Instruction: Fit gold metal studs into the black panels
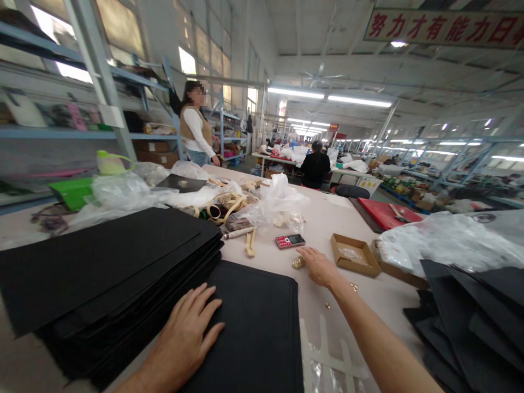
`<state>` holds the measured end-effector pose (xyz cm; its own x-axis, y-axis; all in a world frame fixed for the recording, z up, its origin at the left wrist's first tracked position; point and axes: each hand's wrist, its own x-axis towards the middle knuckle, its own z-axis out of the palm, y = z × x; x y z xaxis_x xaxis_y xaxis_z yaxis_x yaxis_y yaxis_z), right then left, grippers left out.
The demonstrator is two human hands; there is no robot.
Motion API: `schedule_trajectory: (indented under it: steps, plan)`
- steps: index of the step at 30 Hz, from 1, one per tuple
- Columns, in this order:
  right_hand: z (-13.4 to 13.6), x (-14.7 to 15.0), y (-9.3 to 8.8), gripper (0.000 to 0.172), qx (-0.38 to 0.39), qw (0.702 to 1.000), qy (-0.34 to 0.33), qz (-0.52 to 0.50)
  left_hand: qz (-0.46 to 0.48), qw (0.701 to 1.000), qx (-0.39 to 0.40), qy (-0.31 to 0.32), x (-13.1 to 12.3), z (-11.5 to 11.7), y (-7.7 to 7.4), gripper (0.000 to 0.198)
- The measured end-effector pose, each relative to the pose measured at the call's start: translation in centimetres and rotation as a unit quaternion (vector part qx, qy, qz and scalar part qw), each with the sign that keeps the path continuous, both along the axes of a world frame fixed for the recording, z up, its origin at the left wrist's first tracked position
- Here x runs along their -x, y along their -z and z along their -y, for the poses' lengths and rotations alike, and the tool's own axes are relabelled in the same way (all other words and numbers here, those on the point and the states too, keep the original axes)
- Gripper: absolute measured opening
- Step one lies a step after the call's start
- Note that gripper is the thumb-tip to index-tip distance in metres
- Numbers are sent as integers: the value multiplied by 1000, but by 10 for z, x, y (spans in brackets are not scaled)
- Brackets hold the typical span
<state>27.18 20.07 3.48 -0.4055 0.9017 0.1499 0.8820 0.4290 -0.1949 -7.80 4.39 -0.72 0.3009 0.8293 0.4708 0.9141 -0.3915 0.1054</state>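
1. Strip lights (pixel 360 101) run down a long workshop, over a pale worktable (pixel 327 224) crowded at its far end; one person (pixel 196 125) stands by the shelves, another (pixel 316 170) sits farther off.
2. From where I stand, the work looks partway through: a black panel (pixel 257 327) lies flat before the worker, with no metal piece visible on its exposed face.
3. On that panel rests the left hand (pixel 186 327), palm down, fingers spread, gripping nothing.
4. Beyond the panel's far right corner, the right hand (pixel 319 266) reaches a small heap of brass-coloured pieces (pixel 298 262), fingers bent over it; whether any is pinched, I cannot tell.
5. Plenty of black material remains about: a tall stack (pixel 102 262) at left, a looser pile (pixel 470 327) at right (which is finished, if either, I couldn't say).
6. Close around the heap sit a red-keyed phone (pixel 290 240) and a cardboard tray (pixel 356 266); stray brass bits (pixel 327 305) lie by the right forearm, and tangled straps (pixel 233 210) and plastic bags (pixel 282 196) crowd the space beyond.
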Motion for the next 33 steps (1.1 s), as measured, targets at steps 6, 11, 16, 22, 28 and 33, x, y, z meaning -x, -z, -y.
schedule_trajectory:
  steps: [6,11,16,22,28,33]
  plan:
    - [-33,-2,-1,26,73,996,-28,39,280,940,184,72,-62,-11,-59,29]
    - [-31,-3,-15,21,62,998,7,-26,612,698,368,38,-141,-84,-68,41]
    - [-5,18,-17,28,3,983,40,-179,685,634,358,21,-185,-143,-40,57]
    - [20,37,6,36,-59,946,97,-304,712,581,373,127,-194,-147,-23,54]
    - [25,42,15,31,-49,931,91,-350,709,562,400,146,-188,-154,-18,54]
    - [22,42,20,32,-54,934,66,-348,705,554,415,152,-189,-155,-20,51]
